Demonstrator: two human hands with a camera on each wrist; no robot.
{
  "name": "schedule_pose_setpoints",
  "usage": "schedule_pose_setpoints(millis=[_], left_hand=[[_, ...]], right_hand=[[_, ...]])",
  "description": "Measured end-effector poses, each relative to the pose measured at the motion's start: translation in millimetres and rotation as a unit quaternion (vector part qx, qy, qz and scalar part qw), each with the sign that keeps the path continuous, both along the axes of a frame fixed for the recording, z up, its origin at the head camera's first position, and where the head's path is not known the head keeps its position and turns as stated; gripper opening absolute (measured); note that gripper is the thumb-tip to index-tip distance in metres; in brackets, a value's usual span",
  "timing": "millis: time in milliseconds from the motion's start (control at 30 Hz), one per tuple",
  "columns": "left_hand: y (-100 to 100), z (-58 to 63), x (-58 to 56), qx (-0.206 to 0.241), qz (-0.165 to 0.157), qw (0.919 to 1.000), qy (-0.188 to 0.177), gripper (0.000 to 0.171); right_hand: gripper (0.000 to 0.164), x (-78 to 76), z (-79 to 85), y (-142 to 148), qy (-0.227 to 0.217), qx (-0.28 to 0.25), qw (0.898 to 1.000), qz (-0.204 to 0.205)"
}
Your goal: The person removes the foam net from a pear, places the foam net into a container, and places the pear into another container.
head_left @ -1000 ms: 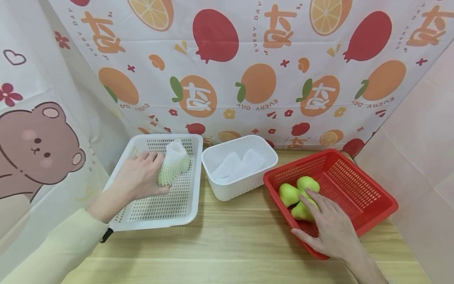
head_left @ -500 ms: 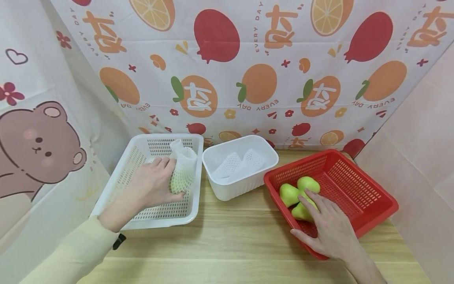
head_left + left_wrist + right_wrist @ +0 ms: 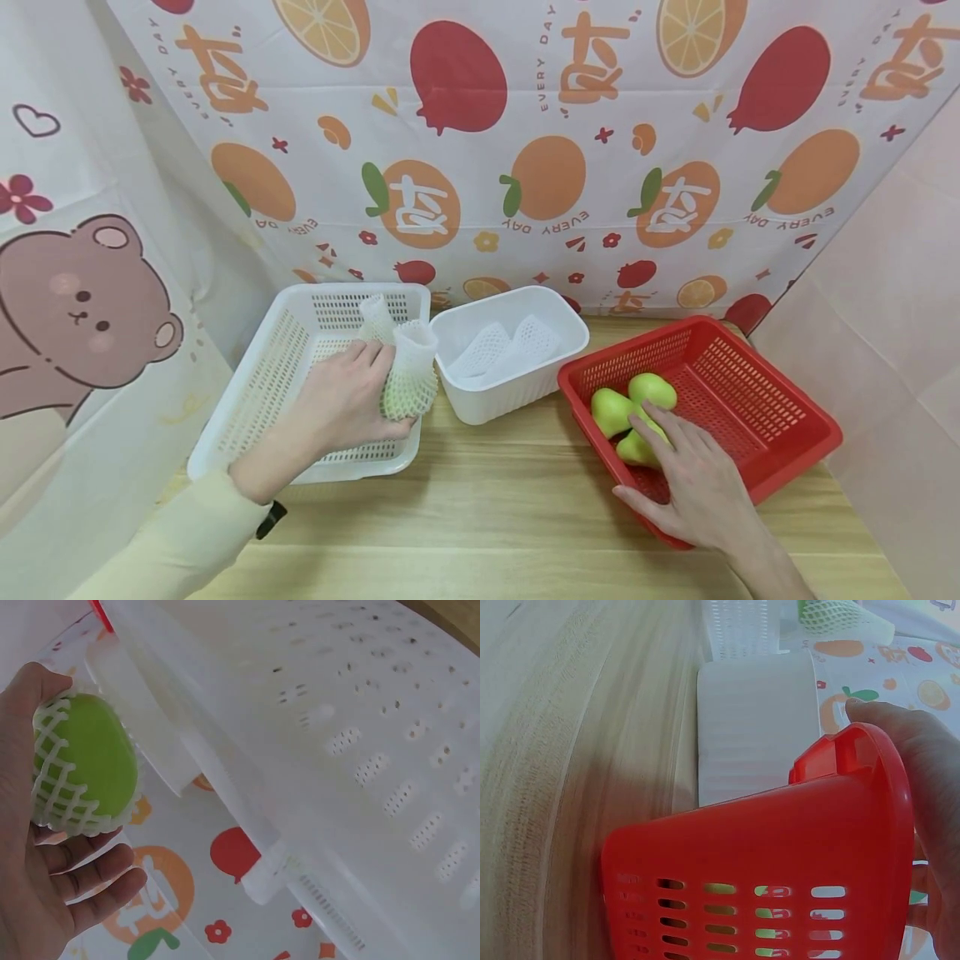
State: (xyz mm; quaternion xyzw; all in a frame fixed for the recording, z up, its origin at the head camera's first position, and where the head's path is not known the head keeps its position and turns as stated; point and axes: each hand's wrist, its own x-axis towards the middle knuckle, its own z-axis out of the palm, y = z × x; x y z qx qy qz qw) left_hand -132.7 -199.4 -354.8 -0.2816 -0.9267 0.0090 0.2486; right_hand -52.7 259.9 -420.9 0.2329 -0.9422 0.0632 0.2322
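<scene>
My left hand [image 3: 337,404] grips a green pear in a white foam net [image 3: 410,375] at the right side of the white slotted basket [image 3: 352,289]. In the left wrist view the thumb lies along the top of the netted pear [image 3: 105,754], with fingers beneath it. A second netted pear [image 3: 377,315] stands in that basket, partly behind the hand. My right hand [image 3: 697,483] rests over the near left corner of the red basket [image 3: 757,400], fingers loosely spread on bare green pears [image 3: 611,411], thumb by the rim.
Between the two baskets stands a white bin [image 3: 495,402] holding a few flat foam nets [image 3: 483,350]. All stand on a wooden table [image 3: 487,508]. A fruit-print cloth [image 3: 480,183] hangs close behind, and a bear-print cloth [image 3: 82,317] on the left.
My left hand has moved right and slightly nearer with the netted pear, toward the white bin. The second netted pear has come into view behind it. My right hand has barely moved.
</scene>
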Motion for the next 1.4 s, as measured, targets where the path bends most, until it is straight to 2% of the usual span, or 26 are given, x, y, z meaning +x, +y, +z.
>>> schedule_pose_setpoints(millis=[200,533,733,1167,1400], left_hand=[[13,-5.6,4.9,0.011,-0.015,0.9996,0.019,0.077],[35,-15.0,17.9,0.017,-0.042,0.9985,0.033,0.08],[49,-19.2,22.5,0.017,-0.066,0.9956,0.063,0.08],[78,-30.0,30.0,0.014,-0.083,0.9959,0.034,0.084],[86,-46.9,38.8,0.0,-0.092,0.9957,-0.01,0.088]], right_hand=[[0.092,-0.2,-1.9,-2,-0.001,-0.001,1.0,0.006],[0.089,-0.7,-5.2,-7,0.014,0.006,1.0,0.021],[0.088,-0.8,-4.7,-8,0.01,0.007,1.0,0.024],[0.087,-0.9,-3.8,-13,0.008,0.017,0.999,0.035],[0.087,-0.8,-3.3,-15,0.008,0.018,0.999,0.038]])
